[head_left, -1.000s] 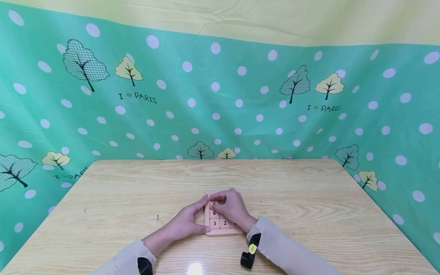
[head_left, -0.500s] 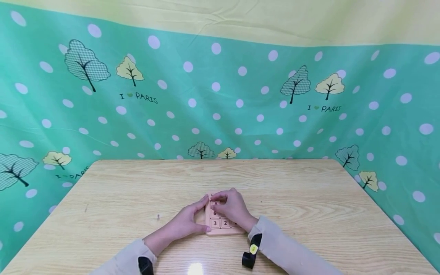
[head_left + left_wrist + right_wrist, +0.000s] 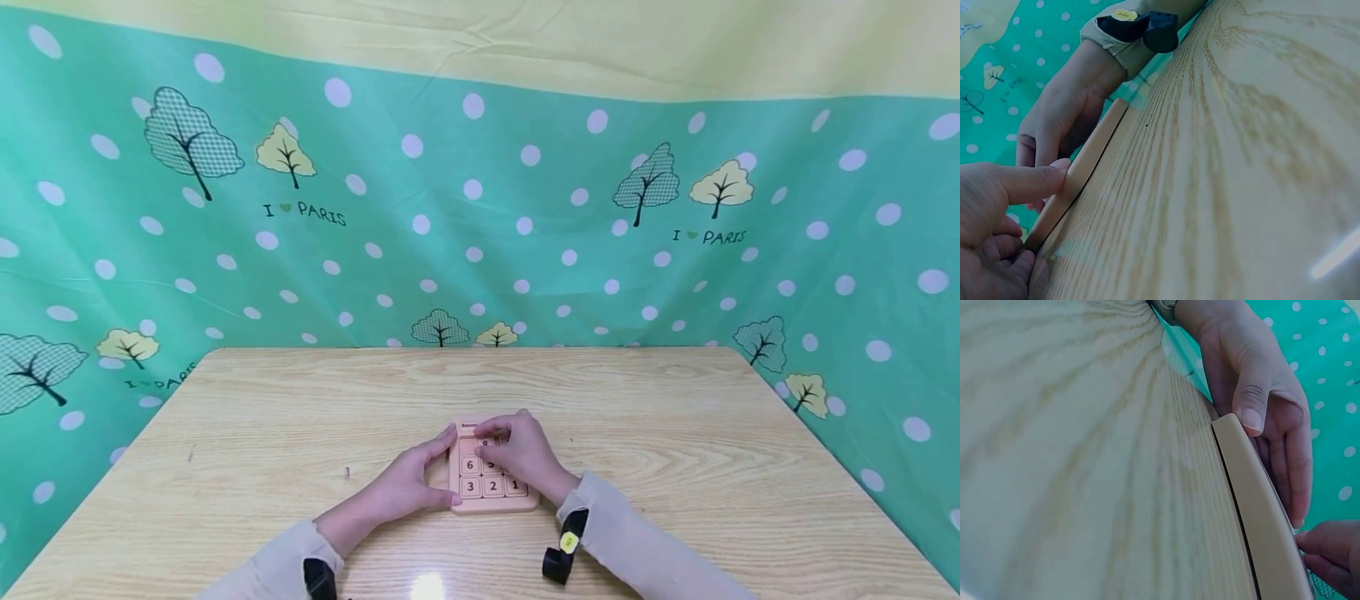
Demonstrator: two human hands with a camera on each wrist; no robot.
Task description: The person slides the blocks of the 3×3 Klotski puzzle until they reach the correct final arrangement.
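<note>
A pale pink number slide puzzle (image 3: 495, 505) lies flat on the table in the head view. My left hand (image 3: 405, 485) holds its left edge, thumb at the near corner and fingers at the far one. With thumb and index finger, my right hand (image 3: 522, 450) pinches at the number tile (image 3: 485, 444) marked 8, in the top row. A bare slot shows at the top left of the grid. Tiles 6, 3, 2 and 1 can be read; the right hand hides others. Both wrist views show the board's near side edge-on (image 3: 1082, 178) (image 3: 1260, 512).
The wood-grain table (image 3: 300, 400) extends all round the puzzle. Left of the left hand is a small dark mark (image 3: 347, 472). A green polka-dot cloth (image 3: 480, 208) hangs behind the table and along both sides. Each wrist wears a black strap with a camera (image 3: 557, 565).
My right hand has shifted right, and the tile marked 8 has slid right from the left column, baring the top left slot. My left hand stays put on the puzzle's edge.
</note>
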